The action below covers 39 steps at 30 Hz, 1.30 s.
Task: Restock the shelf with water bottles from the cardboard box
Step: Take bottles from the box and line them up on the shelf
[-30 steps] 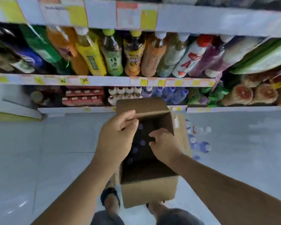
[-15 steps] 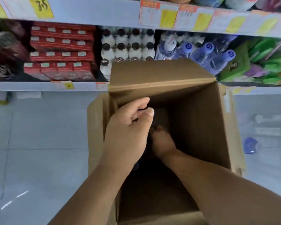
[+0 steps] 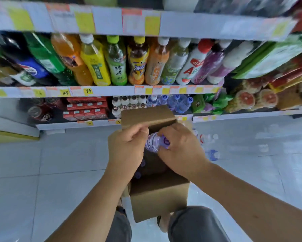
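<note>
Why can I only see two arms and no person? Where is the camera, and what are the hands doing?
There is no machine here. A person wears a camera on their head, so this one picture looks forward and down, and you see only their arms and knees. The left hand and right hand both grip one water bottle with a purple label, just above an open cardboard box on the floor by their feet. The purple caps of more bottles show inside the box. In front is a shop shelf. Its bottom level holds blue-capped bottles beside small white bottles and red cartons. A few loose bottles lie on the floor right of the box.
</note>
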Tool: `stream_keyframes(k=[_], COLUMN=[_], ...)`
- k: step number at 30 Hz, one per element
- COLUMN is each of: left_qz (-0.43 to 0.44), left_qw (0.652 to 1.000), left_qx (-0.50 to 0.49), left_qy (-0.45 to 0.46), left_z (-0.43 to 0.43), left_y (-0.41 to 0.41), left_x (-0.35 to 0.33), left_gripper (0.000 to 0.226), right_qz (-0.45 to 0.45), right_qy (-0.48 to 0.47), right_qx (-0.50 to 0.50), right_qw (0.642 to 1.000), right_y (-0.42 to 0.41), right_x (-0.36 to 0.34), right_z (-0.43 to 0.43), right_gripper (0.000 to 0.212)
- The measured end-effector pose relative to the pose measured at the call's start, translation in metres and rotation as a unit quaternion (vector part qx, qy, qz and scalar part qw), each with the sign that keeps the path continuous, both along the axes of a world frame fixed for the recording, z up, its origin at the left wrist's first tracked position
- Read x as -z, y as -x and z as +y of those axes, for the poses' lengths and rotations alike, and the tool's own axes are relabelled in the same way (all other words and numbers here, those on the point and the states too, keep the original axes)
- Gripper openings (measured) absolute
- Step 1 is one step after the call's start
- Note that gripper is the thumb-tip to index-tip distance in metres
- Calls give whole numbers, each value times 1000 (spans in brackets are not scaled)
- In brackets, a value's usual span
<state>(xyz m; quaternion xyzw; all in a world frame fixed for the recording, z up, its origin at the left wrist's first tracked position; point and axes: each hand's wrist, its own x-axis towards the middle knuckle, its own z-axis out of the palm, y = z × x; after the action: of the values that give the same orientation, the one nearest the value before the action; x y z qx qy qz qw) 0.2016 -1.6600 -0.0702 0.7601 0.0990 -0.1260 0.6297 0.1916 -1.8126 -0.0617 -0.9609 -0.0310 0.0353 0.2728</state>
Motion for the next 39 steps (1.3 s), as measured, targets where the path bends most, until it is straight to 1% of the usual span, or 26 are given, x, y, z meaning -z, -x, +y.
stream_keyframes(k=[2,4,5,7,9,10,12,14,15,16,18,19,20,22,23,25,26,27,29,30,32,33,34,36,39], left_qz=[20,4,-11,-49,-95,-116,-154,-186,-208,-231,-256,-258,-262,-245,-231,-218,-219,-222,-220,-220,-225,-230,-238,-257,-272], left_qw=[998,993,990,982,967,959,948,941,933,922,898,887,882,872,866,869,874,877,887,899,919,923,925,924,933], left_qx=[4,25,35,59,103,125,156,173,190,215,280,306,317,339,353,359,356,352,329,299,240,221,206,192,154], left_qy=[60,117,138,174,212,226,229,224,225,224,225,228,231,256,270,261,250,241,238,232,218,216,214,207,178], left_z=[-1,-2,-1,2,7,9,13,14,16,17,18,19,19,17,14,5,0,-6,-17,-23,-35,-41,-48,-67,-99], left_y=[-3,-6,-8,-12,-16,-17,-21,-25,-28,-30,-34,-38,-42,-52,-56,-62,-64,-66,-68,-70,-74,-75,-77,-83,-93], left_x=[-64,-127,-159,-221,-277,-307,-364,-414,-435,-457,-501,-520,-538,-569,-583,-608,-619,-626,-639,-645,-653,-657,-661,-667,-676], left_gripper=[30,40,38,28,18,20,43,68,72,66,45,46,55,71,73,76,72,62,42,42,57,63,68,78,71], right_qz=[-55,-88,-96,-129,-161,-170,-192,-234,-263,-289,-312,-316,-321,-330,-331,-335,-339,-345,-357,-357,-338,-323,-309,-293,-300], right_qy=[-28,-50,-55,-70,-96,-110,-144,-157,-153,-151,-164,-173,-178,-192,-206,-252,-286,-315,-341,-347,-352,-341,-324,-307,-305], right_qx=[12,21,23,24,28,31,31,32,30,27,20,14,7,2,4,9,13,17,23,25,36,35,21,-28,-55], right_qw=[998,995,994,989,982,979,970,959,952,945,936,933,930,924,921,908,896,884,869,867,872,882,894,905,902], right_y=[1,3,4,6,5,4,0,-3,-5,-6,-8,-10,-11,-14,-15,-17,-18,-18,-18,-18,-16,-16,-16,-22,-37], right_x=[-86,-172,-213,-291,-364,-398,-461,-516,-542,-565,-608,-627,-645,-675,-686,-700,-703,-703,-696,-687,-664,-653,-645,-638,-646], right_z=[1,2,3,4,5,5,6,9,11,12,15,14,14,11,8,0,-6,-12,-26,-34,-46,-51,-55,-64,-86], right_gripper=[21,26,28,30,25,22,16,13,12,11,9,7,7,10,11,15,19,24,35,40,54,57,54,42,39])
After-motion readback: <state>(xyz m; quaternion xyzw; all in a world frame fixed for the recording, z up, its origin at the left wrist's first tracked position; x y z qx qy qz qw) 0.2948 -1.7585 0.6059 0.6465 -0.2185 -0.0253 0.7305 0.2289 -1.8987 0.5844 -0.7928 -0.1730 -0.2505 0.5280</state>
